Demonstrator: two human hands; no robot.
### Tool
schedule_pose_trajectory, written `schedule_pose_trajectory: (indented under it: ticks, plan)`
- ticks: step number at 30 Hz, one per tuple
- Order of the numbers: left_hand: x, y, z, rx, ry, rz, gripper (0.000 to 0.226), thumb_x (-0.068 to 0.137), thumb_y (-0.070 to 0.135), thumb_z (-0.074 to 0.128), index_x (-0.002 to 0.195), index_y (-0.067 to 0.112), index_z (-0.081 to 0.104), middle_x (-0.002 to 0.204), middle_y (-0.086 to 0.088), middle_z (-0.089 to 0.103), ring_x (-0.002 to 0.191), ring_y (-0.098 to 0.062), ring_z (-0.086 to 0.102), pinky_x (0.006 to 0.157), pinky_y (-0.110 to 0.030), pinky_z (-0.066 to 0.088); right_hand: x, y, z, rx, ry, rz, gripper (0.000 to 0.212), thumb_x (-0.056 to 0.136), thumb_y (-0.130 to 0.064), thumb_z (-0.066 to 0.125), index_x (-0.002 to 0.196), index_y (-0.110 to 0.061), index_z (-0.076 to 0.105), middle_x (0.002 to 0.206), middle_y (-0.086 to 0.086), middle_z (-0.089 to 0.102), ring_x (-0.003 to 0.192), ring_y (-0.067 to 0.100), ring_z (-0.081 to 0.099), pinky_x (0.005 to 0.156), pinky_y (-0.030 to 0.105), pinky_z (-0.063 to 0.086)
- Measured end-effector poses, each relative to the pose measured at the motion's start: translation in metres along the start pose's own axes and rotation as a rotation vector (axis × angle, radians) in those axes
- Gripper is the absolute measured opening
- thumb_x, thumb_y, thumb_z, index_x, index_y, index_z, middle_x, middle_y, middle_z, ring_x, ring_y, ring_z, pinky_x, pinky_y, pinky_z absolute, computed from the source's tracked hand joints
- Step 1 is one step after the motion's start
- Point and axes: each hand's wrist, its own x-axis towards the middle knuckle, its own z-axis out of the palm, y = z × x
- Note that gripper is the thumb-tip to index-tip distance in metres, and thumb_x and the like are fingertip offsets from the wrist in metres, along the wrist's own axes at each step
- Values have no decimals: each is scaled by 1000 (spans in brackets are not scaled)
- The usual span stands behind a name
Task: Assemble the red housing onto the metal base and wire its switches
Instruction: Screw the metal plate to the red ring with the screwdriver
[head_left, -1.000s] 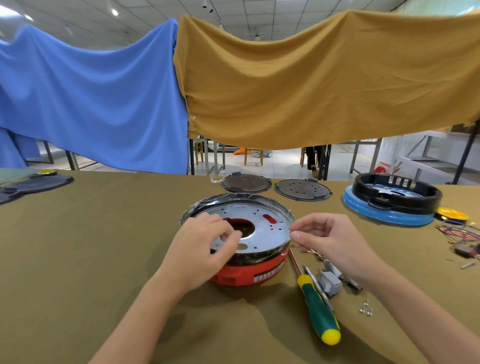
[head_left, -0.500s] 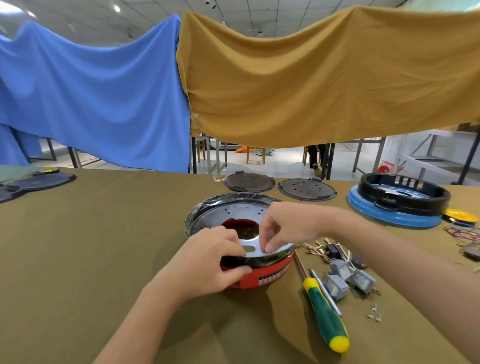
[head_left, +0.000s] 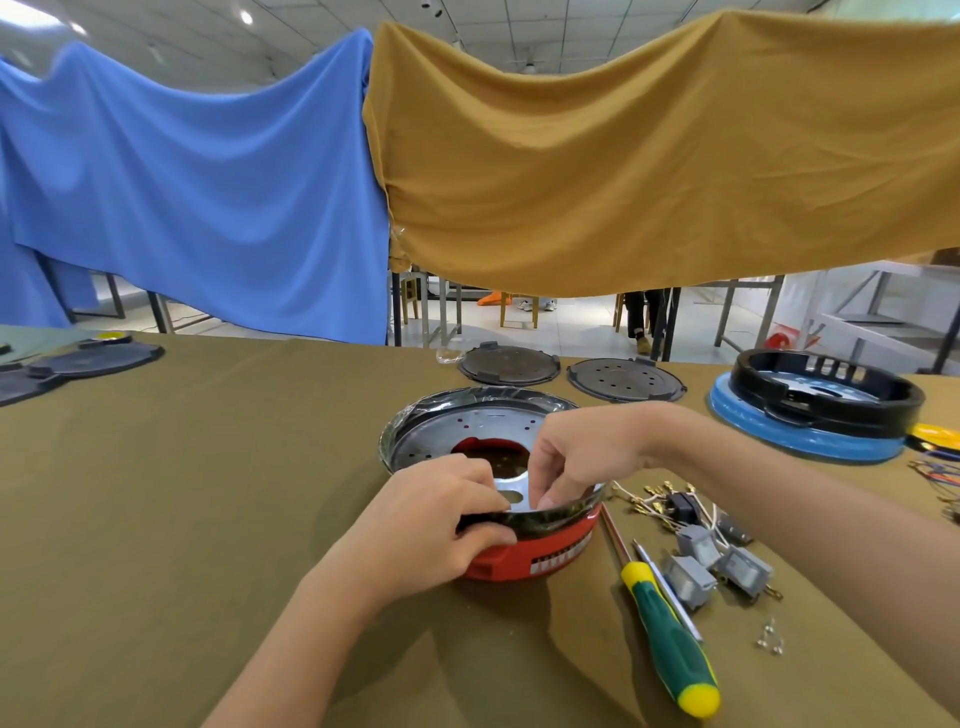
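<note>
The red housing (head_left: 550, 548) sits in the middle of the table with the round metal base (head_left: 467, 423) set on top of it, silver plate inside a dark rim. My left hand (head_left: 441, 525) grips the near rim of the base, thumb on the outside. My right hand (head_left: 576, 457) reaches over the plate with its fingertips pinched down near the front edge; what they pinch is too small to see. Grey switches (head_left: 719, 564) with white wires and brass terminals (head_left: 649, 499) lie to the right of the housing.
A green and yellow screwdriver (head_left: 670, 639) lies at the front right, small screws (head_left: 769, 636) beside it. Two dark round lids (head_left: 626, 387) lie at the back. A black ring on a blue base (head_left: 815, 415) stands at the far right, with loose coloured wires (head_left: 935, 470) beyond.
My right hand moved from the base's right edge onto the plate and pinched down near its front. My left hand shifted from the plate to gripping the near rim.
</note>
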Motion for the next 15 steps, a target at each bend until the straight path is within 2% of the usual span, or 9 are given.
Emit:
schedule_pose_trajectory:
  ticks: [2,4,8,12,15]
  plan:
    - [0,-1,0,-16,45,-1,26,86,42,61,93,22,77,83,13,59,80,-5,51,73,-37,49,0,-1,-2,45,-2,4,11,93,-23,66,90,-30,72,93,-10,74,90,4,69,76,13,49]
    - [2,-1,-1,-14,95,-6,22,86,38,62,93,22,76,83,13,60,79,-7,50,73,-38,47,0,-1,-7,81,13,19,10,93,-24,66,87,-29,73,90,-8,75,90,7,70,79,19,52]
    - [6,-2,0,-13,261,-35,15,85,29,66,92,18,72,83,18,57,81,-11,51,79,-41,42,-4,-5,-22,86,26,39,10,92,-28,67,84,-27,74,85,-10,76,86,5,71,79,22,49]
    - [6,-3,0,-70,372,-96,12,88,29,62,93,20,69,82,21,54,87,-4,46,91,-36,34,-4,-14,-36,47,18,22,12,93,-17,66,88,-25,75,91,-1,78,87,12,73,74,21,57]
    - [6,-3,-2,-93,413,-119,12,88,27,62,94,20,68,84,18,56,90,-4,47,93,-36,32,-4,-20,-43,55,-9,8,16,92,-10,66,88,-22,75,91,4,78,88,20,74,80,32,61]
